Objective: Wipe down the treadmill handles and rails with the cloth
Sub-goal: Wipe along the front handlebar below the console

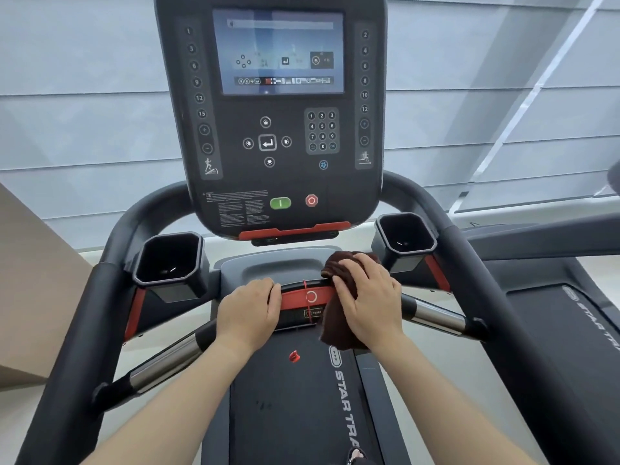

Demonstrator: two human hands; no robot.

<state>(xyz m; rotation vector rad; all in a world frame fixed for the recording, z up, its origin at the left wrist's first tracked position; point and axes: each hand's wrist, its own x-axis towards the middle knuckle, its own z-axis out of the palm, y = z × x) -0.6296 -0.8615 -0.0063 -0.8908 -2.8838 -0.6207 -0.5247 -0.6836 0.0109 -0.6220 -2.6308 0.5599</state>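
Note:
A dark brown cloth [339, 327] is draped over the right part of the treadmill's centre crossbar [303, 298], which carries a red stop panel. My right hand [367, 302] presses flat on the cloth, fingers curled over the bar. On the left part of the same bar, my left hand [250, 308] grips the bar, with no cloth under it. The left handle [164, 362] and right handle [436, 317], each with a silver sensor section, slant outward from the bar. Thick black side rails, the left rail [77, 330] and the right rail [496, 297], curve down both sides.
The console [278, 112] with its lit screen stands straight ahead. Two black cup holders [169, 260] [406, 238] flank it. A red safety clip [294, 356] hangs on a cord above the belt [288, 407]. Another treadmill [567, 297] stands to the right, a beige box [33, 280] to the left.

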